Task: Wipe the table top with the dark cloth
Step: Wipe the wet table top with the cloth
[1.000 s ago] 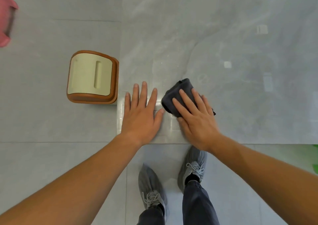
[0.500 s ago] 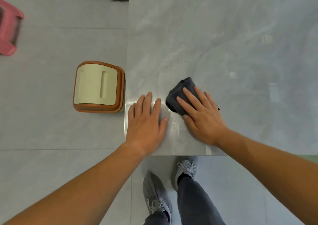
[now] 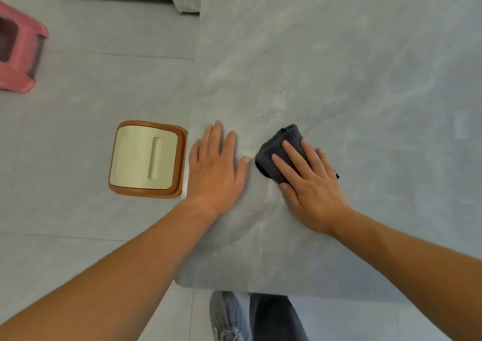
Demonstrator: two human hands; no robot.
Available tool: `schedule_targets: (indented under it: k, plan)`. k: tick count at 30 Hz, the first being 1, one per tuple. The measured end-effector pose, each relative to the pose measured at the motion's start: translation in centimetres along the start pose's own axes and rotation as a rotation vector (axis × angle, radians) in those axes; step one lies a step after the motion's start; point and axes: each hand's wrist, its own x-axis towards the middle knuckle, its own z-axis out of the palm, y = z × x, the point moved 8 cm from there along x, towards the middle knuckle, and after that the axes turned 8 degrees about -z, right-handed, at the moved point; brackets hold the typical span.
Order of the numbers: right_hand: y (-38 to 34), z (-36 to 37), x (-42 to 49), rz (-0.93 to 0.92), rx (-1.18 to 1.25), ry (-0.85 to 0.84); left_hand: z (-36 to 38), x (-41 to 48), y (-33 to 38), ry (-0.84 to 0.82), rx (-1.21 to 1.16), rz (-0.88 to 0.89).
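Head view: our right hand point(image 3: 310, 184) presses straight fingers on the dark cloth point(image 3: 276, 152); our left hand point(image 3: 216, 168) lies flat by the left edge of the table point(image 3: 339, 53). Unpinched, the cloth may slip.

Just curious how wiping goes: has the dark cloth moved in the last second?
Yes. The dark cloth, under the right hand, has slid away from the near edge of the table, deeper onto the top.
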Motion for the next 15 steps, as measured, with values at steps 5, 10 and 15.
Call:
schedule_targets:
  k: [5, 10, 15]
  plan:
    - [8.6, -3.8, 8.0, 0.277, 0.053, 0.103, -1.1, 3.6, 0.9, 0.022, 0.007, -0.002]
    - [6.4, -3.1, 8.8, 0.264, 0.021, 0.131, -1.7, 6.6, 2.0, 0.014, -0.007, -0.005]
    - [5.6, -2.7, 7.6, -0.078, -0.025, 0.011, -2.0, 8.2, 1.7, -0.009, 0.042, 0.002]
